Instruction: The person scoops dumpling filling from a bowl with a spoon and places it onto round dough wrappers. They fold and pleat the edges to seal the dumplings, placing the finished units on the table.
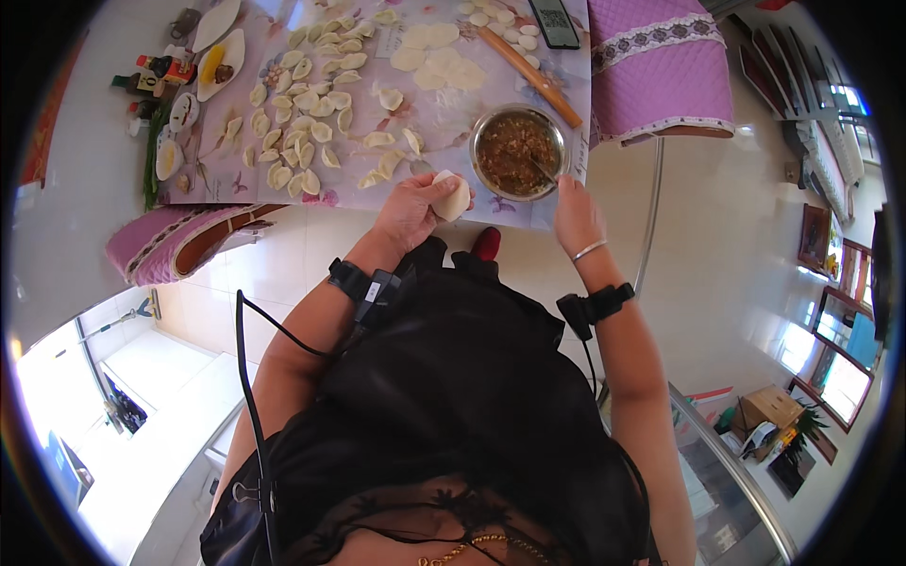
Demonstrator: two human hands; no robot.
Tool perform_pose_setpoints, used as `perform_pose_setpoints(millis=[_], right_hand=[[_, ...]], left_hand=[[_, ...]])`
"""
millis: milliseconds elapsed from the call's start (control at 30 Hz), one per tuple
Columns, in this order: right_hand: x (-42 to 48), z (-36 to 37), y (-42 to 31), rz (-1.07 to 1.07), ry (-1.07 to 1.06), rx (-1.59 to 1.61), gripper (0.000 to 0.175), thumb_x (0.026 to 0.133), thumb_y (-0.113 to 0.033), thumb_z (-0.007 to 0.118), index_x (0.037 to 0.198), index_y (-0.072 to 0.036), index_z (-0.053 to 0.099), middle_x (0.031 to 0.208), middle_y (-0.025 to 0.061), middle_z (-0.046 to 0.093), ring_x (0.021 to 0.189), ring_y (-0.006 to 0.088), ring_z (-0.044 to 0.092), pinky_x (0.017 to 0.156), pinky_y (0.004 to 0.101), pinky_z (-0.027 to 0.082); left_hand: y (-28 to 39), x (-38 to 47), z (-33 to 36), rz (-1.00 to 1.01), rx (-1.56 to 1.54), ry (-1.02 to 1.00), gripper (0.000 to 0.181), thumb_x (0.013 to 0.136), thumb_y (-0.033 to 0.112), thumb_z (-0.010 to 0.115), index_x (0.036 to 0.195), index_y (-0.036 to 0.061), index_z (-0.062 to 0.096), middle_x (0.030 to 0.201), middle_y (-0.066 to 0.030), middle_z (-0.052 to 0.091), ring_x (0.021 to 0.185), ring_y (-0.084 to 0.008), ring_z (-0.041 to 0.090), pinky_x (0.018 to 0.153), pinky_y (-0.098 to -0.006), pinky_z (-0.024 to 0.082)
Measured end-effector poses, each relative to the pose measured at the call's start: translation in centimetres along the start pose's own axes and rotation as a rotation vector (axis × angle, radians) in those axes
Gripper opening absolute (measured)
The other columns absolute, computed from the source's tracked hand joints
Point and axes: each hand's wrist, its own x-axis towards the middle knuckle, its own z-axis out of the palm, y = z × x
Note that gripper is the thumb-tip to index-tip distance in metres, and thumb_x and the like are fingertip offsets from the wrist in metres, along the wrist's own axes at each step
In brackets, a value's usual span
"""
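Note:
My left hand (419, 212) holds a round dough wrapper (451, 198) just past the table's near edge, thumb across its face. At the metal bowl, my right hand (577, 210) grips the handle of a thin metal utensil (543, 170); its lower end is sunk in the filling. The bowl (478, 173) holds a brown minced filling (513, 152). Many folded dumplings (304, 127) are spread over the table to the left, several of them near my left hand. Flat rolled wrappers (439, 60) lie overlapping beyond the bowl.
A wooden rolling pin (531, 78) lies beside small dough pieces (506, 28) and a phone (555, 22). Bottles (166, 68), small bowls (170, 159), a plate (230, 53) and green stalks (152, 156) line the table's left side. Purple-covered chairs (662, 71) flank the floral tablecloth (233, 170).

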Motion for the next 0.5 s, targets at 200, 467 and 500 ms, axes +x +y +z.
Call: perform_pose_setpoints(millis=[200,467,500], right_hand=[[1.1,-3.2,-0.2,0.182,-0.03,0.069,0.025,0.095,-0.019,0.053,0.109,-0.006,0.069,0.1,0.0228,0.073,0.095,0.0417,0.07,0.083,0.0526,0.056],[5.0,4.5,3.4,0.292,0.112,0.509,0.027,0.093,-0.022,0.058,0.107,-0.007,0.075,0.097,0.0203,0.074,0.088,0.0384,0.071,0.079,0.0473,0.056],[5.2,5.1,3.4,0.289,0.11,0.553,0.026,0.093,-0.021,0.058,0.105,-0.006,0.076,0.092,0.0191,0.074,0.08,0.0361,0.071,0.073,0.0456,0.056]], left_hand=[[-0.5,-1.6,0.4,-0.007,-0.017,-0.087,0.026,0.103,0.011,0.061,0.121,-0.0066,0.058,0.115,-0.0211,0.069,0.104,-0.0309,0.07,0.094,-0.0394,0.058],[-0.1,-2.5,-0.8,-0.024,-0.094,-0.064,0.027,0.103,0.012,0.059,0.122,-0.0072,0.058,0.117,-0.0231,0.068,0.108,-0.034,0.069,0.099,-0.0415,0.056],[0.0,-2.5,-0.8,-0.007,-0.106,-0.082,0.027,0.103,0.012,0.059,0.123,-0.0076,0.057,0.117,-0.0236,0.068,0.108,-0.0346,0.069,0.099,-0.0419,0.055]])
